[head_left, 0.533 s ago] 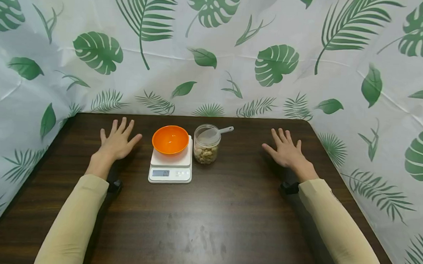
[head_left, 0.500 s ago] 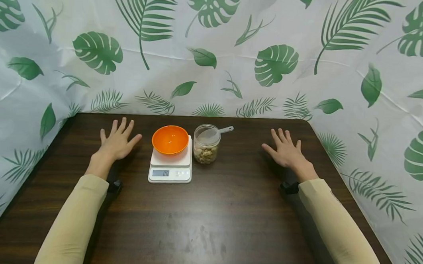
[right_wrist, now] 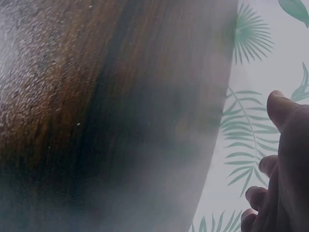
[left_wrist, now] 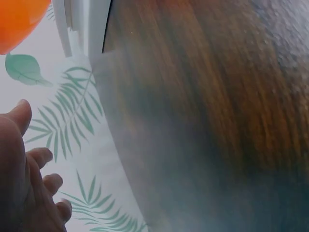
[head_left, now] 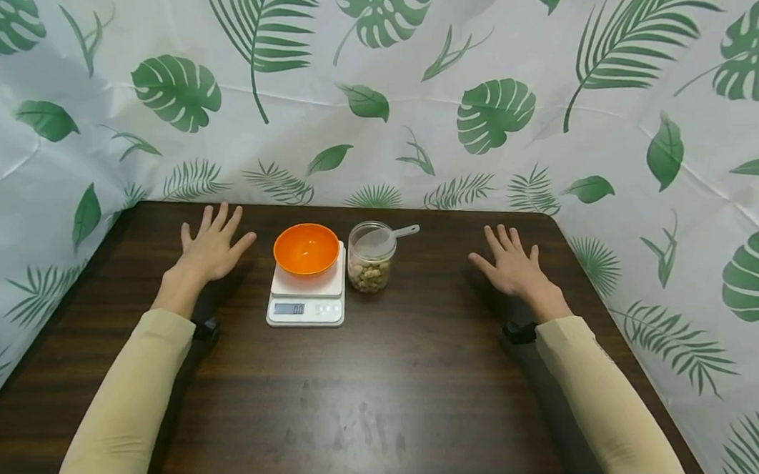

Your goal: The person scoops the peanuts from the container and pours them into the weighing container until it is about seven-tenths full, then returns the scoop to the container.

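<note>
My left hand, fingers spread and holding nothing, is at the far left of the table. It is nearest an orange bowl, which sits on a white digital kitchen scale with its display lit. Just right of the scale stands a clear jar partly filled with tan, nut-like pieces. Across the jar's mouth lies a whitish scoop, its handle pointing right. My right hand is apart from these things, toward the far right corner, its fingers also spread with nothing in them. Each wrist view shows its hand's thumb and fingertips.
A dark wood-grain table spreads beneath both arms. Its back edge meets a white leaf-patterned sheet, which also hangs along the left and right sides.
The fingertips of both hands have shifted slightly, up and away from me. The bowl, scale, jar and scoop stay where they were.
</note>
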Demonstrator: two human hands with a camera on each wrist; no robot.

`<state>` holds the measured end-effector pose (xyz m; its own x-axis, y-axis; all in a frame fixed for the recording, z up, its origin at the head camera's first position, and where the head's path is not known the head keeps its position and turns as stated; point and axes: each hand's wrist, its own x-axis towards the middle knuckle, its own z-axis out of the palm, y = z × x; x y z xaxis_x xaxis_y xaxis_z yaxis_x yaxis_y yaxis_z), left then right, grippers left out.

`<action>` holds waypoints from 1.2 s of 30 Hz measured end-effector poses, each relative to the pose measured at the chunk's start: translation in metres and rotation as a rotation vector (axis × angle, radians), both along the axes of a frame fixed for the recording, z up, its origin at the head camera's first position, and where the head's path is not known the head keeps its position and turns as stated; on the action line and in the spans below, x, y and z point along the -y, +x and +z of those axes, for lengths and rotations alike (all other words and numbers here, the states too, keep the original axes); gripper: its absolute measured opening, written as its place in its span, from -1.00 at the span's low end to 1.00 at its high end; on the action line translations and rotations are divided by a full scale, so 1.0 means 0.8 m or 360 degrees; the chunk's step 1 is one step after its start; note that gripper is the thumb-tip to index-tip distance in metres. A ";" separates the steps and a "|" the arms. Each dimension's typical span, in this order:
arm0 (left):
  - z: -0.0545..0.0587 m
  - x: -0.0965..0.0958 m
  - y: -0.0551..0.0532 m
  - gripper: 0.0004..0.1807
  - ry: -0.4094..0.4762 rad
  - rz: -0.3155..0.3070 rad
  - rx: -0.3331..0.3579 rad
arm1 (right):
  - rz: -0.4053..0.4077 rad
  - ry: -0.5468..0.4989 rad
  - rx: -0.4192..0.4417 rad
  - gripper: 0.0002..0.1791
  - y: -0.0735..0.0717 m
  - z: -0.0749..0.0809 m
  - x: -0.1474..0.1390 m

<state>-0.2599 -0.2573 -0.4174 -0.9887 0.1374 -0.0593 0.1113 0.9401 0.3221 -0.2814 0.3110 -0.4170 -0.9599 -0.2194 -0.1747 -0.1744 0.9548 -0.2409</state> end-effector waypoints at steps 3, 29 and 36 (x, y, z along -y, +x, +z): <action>0.002 -0.004 -0.001 -0.02 0.0001 -0.0004 -0.0004 | 0.0003 0.0001 0.0001 -0.01 -0.001 0.001 0.001; 0.046 -0.067 -0.010 -0.13 0.0109 -0.0242 -0.0194 | 0.0241 -0.0115 -0.0137 -0.08 -0.001 0.061 0.057; 0.057 -0.094 -0.010 -0.19 0.0080 -0.0340 -0.0249 | 0.0327 -0.0134 -0.0182 -0.11 0.004 0.077 0.081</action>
<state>-0.2680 -0.1819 -0.3718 -0.9336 0.3430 0.1039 0.3577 0.8731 0.3313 -0.2780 0.2462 -0.3557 -0.9062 -0.4210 -0.0404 -0.3932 0.8738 -0.2860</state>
